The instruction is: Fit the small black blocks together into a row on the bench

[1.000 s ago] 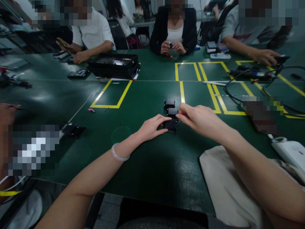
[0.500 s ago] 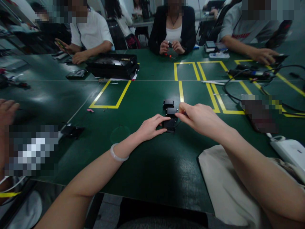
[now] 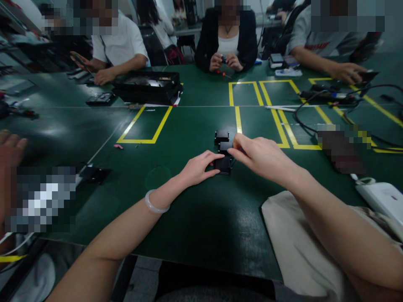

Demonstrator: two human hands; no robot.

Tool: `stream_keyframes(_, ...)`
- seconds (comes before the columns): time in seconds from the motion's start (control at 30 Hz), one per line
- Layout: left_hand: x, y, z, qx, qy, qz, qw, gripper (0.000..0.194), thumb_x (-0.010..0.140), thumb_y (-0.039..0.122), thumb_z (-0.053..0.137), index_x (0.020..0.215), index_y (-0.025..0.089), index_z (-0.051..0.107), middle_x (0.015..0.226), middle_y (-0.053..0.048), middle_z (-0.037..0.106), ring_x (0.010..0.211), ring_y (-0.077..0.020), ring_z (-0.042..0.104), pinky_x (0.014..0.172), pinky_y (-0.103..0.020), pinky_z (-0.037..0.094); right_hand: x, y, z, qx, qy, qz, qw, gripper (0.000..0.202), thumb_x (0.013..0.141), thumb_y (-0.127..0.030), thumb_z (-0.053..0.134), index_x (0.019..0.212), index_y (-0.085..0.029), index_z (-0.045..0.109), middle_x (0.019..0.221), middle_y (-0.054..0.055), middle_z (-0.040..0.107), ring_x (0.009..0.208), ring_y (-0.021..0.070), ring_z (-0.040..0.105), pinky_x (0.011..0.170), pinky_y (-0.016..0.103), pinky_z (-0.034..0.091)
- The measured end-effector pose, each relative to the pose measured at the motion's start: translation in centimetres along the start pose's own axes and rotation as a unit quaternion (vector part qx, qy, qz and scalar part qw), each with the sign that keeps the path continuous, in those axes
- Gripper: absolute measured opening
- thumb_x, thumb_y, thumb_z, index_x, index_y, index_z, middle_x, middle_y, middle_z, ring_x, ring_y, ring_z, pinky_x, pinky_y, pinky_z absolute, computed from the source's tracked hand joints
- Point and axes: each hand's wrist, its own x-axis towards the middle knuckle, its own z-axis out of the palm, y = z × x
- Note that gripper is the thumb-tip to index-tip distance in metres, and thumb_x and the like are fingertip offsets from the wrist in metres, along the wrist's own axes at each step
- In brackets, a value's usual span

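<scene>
Black blocks, 3 of them, lie in a short row on the green table [image 3: 195, 218], just short of its middle. We see the nearest block [image 3: 223, 165] pinched between both hands, the middle block [image 3: 225, 146] touching it at 12 o'clock, and the far block [image 3: 221, 136] just beyond that.

Our left hand [image 3: 198, 168] comes in from 9 o'clock, fingers curled, thumb and forefinger pressed to the nearest block's left side. Our right hand [image 3: 262, 157] comes in from 3 o'clock, fingers bent, tips on the nearest and middle blocks; whether it truly grips either one we cannot tell. A pale bangle [image 3: 154, 203] sits on the left wrist.

Nothing lies between the hands and the blocks. At 12 o'clock from the row, a strip of yellow tape [image 3: 238, 119] runs away across the table, and at 10 o'clock a yellow taped rectangle [image 3: 145, 124] marks a bare patch. At 5 o'clock a beige cloth [image 3: 292, 247] lies under the right forearm, with a white device [image 3: 380, 199] at 3 o'clock from it. A small black plate [image 3: 94, 174] lies well apart at 9 o'clock.

Farther off at 11 o'clock stands a black tray [image 3: 147, 86]; something pale and glossy lies in it, too dim to name. Black cables [image 3: 321, 107] loop at 2 o'clock. 3 other people sit along the far edge, one holding a small dark part [image 3: 224, 60] in both hands, and another person's hand [image 3: 11, 144] rests at 9 o'clock.
</scene>
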Motion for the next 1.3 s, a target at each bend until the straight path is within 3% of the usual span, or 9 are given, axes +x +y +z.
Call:
stream_keyframes(0.27,-0.02,-0.15,0.18,-0.008,0.0,0.002,1.0,0.048,0.09,0.031,0.058,0.135,0.028,0.043,0.117,-0.005,0.053,0.093,-0.0167,0.06,0.081,-0.03,0.049,0.04,0.48,0.16,0.055,-0.003,0.0,0.998,0.02,0.095,-0.033,0.035,0.108,-0.021,0.045,0.078,0.003,0.064,0.066,0.0179,0.059,0.056,0.027,0.029)
stream_keyframes(0.5,-0.03,-0.14,0.2,-0.009,0.007,0.005,1.0,0.048,0.09,0.031,0.059,0.135,0.028,0.043,0.116,-0.005,0.054,0.094,-0.017,0.06,0.081,-0.03,0.049,0.29,0.67,0.43,0.037,0.008,0.003,0.999,0.023,0.095,-0.043,0.037,0.098,-0.023,0.048,0.075,0.001,0.063,0.067,0.0191,0.059,0.056,0.027,0.029)
stream_keyframes(0.73,-0.03,-0.02,0.02,-0.013,-0.002,0.002,1.0,0.048,0.09,0.031,0.058,0.136,0.028,0.042,0.117,-0.006,0.053,0.094,-0.0173,0.06,0.081,-0.03,0.049,0.05,0.62,0.38,0.063,0.002,-0.007,0.998,0.025,0.092,-0.032,0.04,0.114,-0.021,0.043,0.085,0.004,0.066,0.07,0.0185,0.061,0.058,0.026,0.032)
stream_keyframes(0.97,-0.02,-0.08,0.07,-0.008,0.002,0.004,1.0,0.047,0.09,0.032,0.058,0.134,0.028,0.044,0.117,-0.006,0.053,0.095,-0.0182,0.06,0.08,-0.031,0.05,0.14,0.31,0.39,0.038,0.009,-0.019,0.999,0.024,0.094,-0.042,0.04,0.095,-0.021,0.051,0.075,0.002,0.063,0.063,0.0168,0.056,0.054,0.026,0.028)
stream_keyframes(1.3,-0.06,-0.03,0.14,-0.013,0.005,0.001,1.0,0.047,0.09,0.031,0.058,0.135,0.028,0.043,0.117,-0.005,0.053,0.095,-0.0168,0.06,0.083,-0.03,0.049,-0.02,-0.02,0.48,0.025,0.02,-0.021,0.999,0.018,0.095,-0.031,0.038,0.105,-0.02,0.047,0.083,0.003,0.066,0.066,0.0177,0.058,0.056,0.027,0.028)
